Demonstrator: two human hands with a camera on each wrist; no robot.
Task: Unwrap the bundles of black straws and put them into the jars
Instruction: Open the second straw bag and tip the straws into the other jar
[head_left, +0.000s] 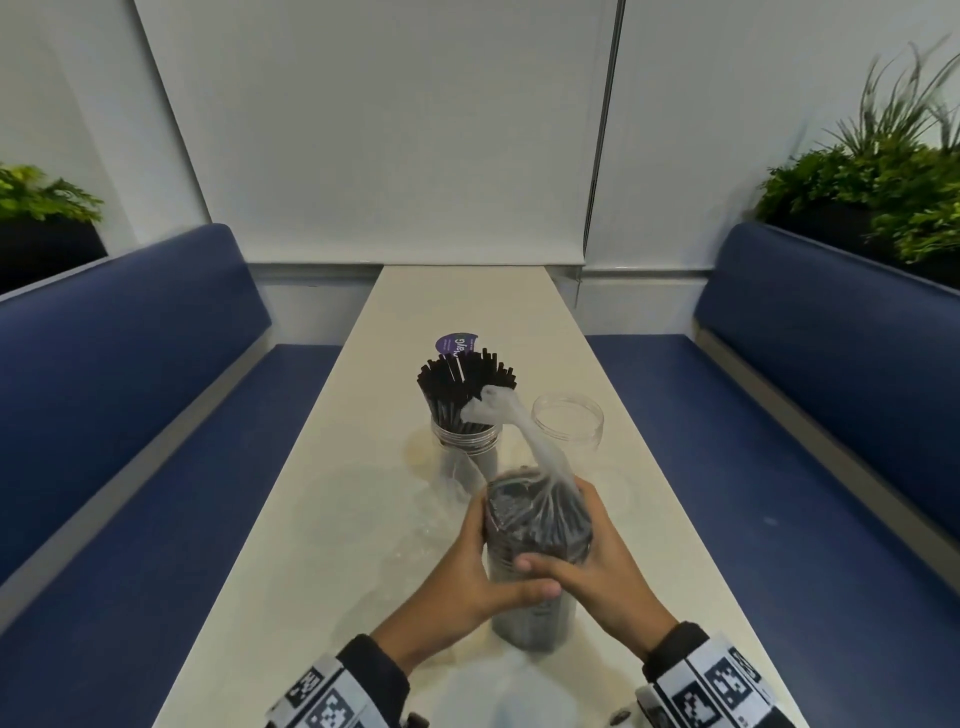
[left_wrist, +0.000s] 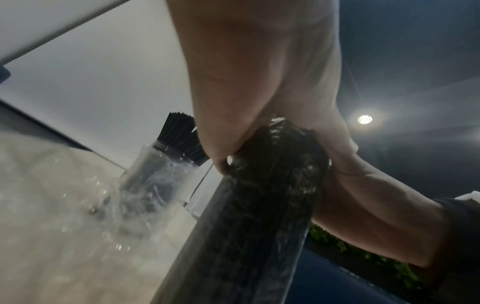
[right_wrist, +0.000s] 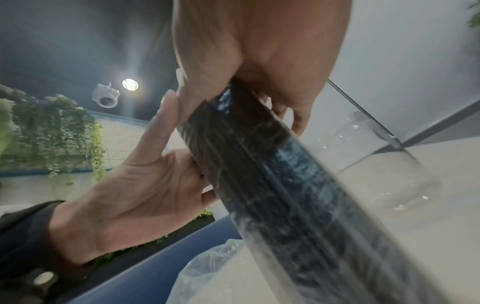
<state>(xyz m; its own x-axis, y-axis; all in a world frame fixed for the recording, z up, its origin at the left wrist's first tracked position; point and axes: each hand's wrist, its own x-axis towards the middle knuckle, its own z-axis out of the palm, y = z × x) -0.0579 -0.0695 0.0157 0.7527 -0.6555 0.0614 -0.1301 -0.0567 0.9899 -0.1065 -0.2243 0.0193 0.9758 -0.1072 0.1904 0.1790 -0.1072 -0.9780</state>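
Note:
A bundle of black straws (head_left: 537, 530) in clear plastic wrap stands upright on the near part of the table (head_left: 322, 571). Its twisted wrap tail (head_left: 511, 426) rises from the top, away from me. My left hand (head_left: 480, 561) grips the bundle from the left, thumb across its front. My right hand (head_left: 597, 561) grips it from the right. The wrist views show the left hand (left_wrist: 259, 102) and the right hand (right_wrist: 246, 61) closed round the bundle (left_wrist: 259, 205) (right_wrist: 285, 185). Behind stand a clear jar (head_left: 465, 452) full of loose black straws and an empty clear jar (head_left: 569, 421).
Crumpled clear wrap (head_left: 431, 519) lies left of the bundle, and more plastic (head_left: 498, 691) lies at the table's near edge. A purple sticker (head_left: 456, 344) sits behind the filled jar. Blue benches (head_left: 156, 415) flank the narrow table, with plants (head_left: 883, 197) behind them.

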